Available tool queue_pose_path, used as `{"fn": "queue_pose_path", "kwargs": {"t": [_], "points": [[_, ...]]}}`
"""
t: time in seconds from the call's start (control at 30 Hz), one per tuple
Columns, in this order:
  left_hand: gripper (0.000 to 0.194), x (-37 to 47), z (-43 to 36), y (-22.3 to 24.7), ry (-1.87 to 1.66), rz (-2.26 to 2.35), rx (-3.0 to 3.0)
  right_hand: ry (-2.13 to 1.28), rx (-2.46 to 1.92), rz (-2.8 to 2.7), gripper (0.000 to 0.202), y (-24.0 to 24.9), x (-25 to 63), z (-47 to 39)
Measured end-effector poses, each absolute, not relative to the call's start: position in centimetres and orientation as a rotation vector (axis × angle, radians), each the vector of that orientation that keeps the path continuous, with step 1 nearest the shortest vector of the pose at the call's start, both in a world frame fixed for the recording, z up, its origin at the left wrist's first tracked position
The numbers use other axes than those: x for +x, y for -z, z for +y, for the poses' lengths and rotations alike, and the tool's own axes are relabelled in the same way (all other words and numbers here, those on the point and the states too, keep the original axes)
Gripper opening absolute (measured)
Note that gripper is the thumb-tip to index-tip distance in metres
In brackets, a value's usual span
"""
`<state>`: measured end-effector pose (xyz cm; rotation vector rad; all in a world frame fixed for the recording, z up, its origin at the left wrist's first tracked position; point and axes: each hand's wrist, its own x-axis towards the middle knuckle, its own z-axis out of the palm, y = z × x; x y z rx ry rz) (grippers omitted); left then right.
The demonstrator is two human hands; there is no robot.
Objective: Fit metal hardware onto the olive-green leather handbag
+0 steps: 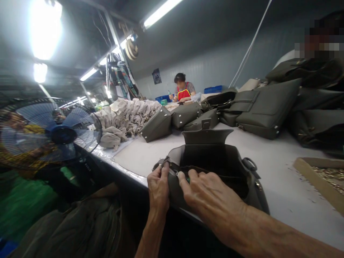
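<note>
Both hands sit at the near rim of an open olive-grey handbag (215, 161) at the desk (282, 200) edge. Left hand (158, 188) is closed, thumb and fingers pinching the rim at the bag's left corner. Right hand (206, 193) is curled over the rim beside it, fingertips pressing down on the edge; something small and green shows under them, too small to identify. Flap stands upright behind the mouth; a ring (250, 164) hangs at the right side.

Judgement on doing this well: keep the left pinch firm so the corner cannot slide, work the right fingertips along the rim in short moves, and hold the bag square to the desk edge so it does not tip off.

Behind: more grey bags (266, 107), pale folded pieces (129, 114), a fan (51, 132) at left, a seated co-worker (182, 91) far off, a tray of small metal parts (322, 179) at right.
</note>
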<state>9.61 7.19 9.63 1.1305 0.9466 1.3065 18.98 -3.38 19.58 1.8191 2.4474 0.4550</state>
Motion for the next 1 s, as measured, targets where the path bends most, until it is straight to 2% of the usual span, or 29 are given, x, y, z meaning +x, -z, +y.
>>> {"fn": "queue_pose_path", "kwargs": {"t": [0.2,0.4,0.57,0.83,1.0], "points": [[0.040,9.8,6.7,-10.0,-1.229,0.785,0.962,-0.241,1.930,2.383,0.042,-19.4,19.8,-2.9],[0.042,9.6,6.5,-10.5,-1.165,0.734,0.872,0.028,1.956,2.613,0.017,-19.1,23.5,-1.8],[0.041,9.6,6.5,-10.4,-1.113,0.685,0.842,0.493,1.986,2.735,0.034,-19.8,24.9,-1.3],[0.044,10.0,6.4,-10.4,-1.131,0.704,0.785,0.620,2.111,2.651,0.038,-19.5,24.1,-1.9],[0.049,10.2,6.4,-9.9,-1.177,0.728,0.733,0.733,2.307,2.567,0.033,-18.9,23.5,-2.1]]}}
